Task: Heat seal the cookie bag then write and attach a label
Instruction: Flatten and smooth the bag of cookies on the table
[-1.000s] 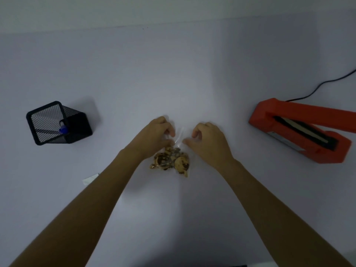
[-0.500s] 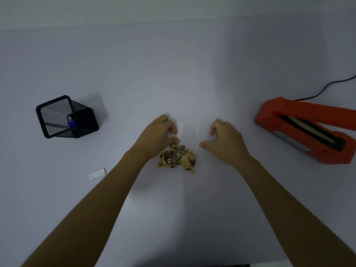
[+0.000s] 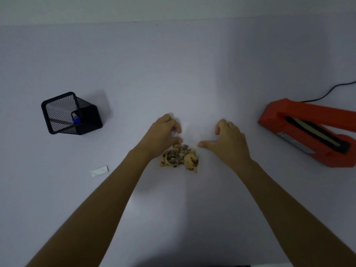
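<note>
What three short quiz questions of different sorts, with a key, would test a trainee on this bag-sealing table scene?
1. True or false: the red heat sealer lies on the person's left.
2. Which hand touches the cookie bag? A) left hand B) right hand C) neither
3. Fill in: the black mesh pen holder has a ____-capped pen inside.

Key: 1 false; it is on the right, arm raised, cord behind. 2 A; the right hand hovers open. 3 blue. The white label lies untouched.
</note>
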